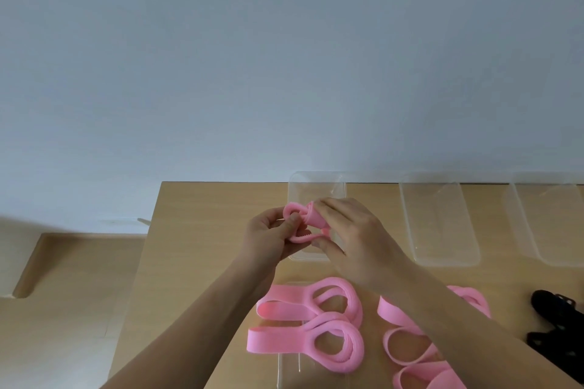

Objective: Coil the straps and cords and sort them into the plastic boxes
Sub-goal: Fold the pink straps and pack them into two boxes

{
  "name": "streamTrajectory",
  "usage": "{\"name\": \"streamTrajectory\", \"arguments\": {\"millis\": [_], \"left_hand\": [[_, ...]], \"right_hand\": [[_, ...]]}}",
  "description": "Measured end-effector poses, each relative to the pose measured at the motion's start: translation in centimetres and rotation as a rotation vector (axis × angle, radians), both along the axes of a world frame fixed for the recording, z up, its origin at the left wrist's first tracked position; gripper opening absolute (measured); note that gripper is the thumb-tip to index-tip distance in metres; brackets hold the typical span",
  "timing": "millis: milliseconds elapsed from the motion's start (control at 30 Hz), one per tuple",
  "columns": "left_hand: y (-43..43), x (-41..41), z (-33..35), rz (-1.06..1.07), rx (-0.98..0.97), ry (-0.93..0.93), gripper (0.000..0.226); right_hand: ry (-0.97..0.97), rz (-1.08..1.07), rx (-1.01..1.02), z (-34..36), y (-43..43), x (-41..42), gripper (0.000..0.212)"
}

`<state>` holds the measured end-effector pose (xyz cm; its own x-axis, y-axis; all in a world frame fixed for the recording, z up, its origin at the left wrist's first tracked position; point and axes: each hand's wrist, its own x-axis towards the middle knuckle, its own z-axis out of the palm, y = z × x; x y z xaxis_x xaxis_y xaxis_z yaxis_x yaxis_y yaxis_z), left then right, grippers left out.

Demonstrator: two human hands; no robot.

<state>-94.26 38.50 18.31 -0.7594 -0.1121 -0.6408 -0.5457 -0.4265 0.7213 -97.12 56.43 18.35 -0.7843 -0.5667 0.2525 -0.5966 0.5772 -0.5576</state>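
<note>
Left hand [268, 237] and right hand [354, 240] both have their grip clamped on a coiled pink strap [300, 218], over the leftmost clear box [316, 178] at 12 o'clock. There are loose pink straps [303, 325] at 6, and open surface [196, 246] out to the 9 o'clock edge.

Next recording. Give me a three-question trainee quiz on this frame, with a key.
1. True or false: the left hand and the right hand both hold the same pink strap.
2. Multiple choice: how many clear boxes are in view along the table's far edge? A one; B three; C six.
3. Fill in: the straps at the table's right edge are ___ in colour.
Key: 1 true; 2 B; 3 black.
</note>
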Motion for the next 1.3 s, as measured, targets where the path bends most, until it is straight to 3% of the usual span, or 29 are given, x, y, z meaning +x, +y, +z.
{"name": "streamTrajectory", "arguments": {"millis": [267, 433, 567, 867, 933, 1033, 1167, 1300], "left_hand": [[0.2, -0.4, -0.8, -0.057, -0.051, -0.037, 0.022], [-0.9, -1.2, -1.9, -0.001, -0.476, -0.033, 0.017], [-1.0, -1.0, -2.9, -0.101, -0.599, -0.048, 0.021], [-0.6, -0.1, -4.7, -0.082, -0.491, -0.090, 0.010], [-0.7, 0.0, -4.6, -0.083, -0.483, -0.086, 0.010], [-0.8, 0.0, -4.6, -0.095, -0.494, -0.084, 0.010], [-1.0, 0.1, -4.4, -0.103, -0.515, -0.071, 0.009], [-1.4, 0.7, -3.7, -0.108, -0.588, -0.026, 0.010]], "right_hand": [[0.106, -0.063, 0.001, -0.4, -0.9, -0.9, 0.027], [0.185, -0.084, 0.089, -1.4, -1.5, -2.9, 0.023], [0.267, -0.081, 0.233, -3.4, -2.5, -4.3, 0.021], [0.308, -0.132, 0.273, -6.2, -2.8, -5.1, 0.015], [0.271, -0.111, 0.303, -6.2, -3.0, -5.1, 0.025], [0.133, -0.082, 0.385, -5.6, -3.2, -5.1, 0.059], [0.043, -0.089, 0.384, -4.6, -3.1, -4.7, 0.055], [0.031, -0.166, 0.302, -3.1, -2.3, -4.2, 0.037]]}}
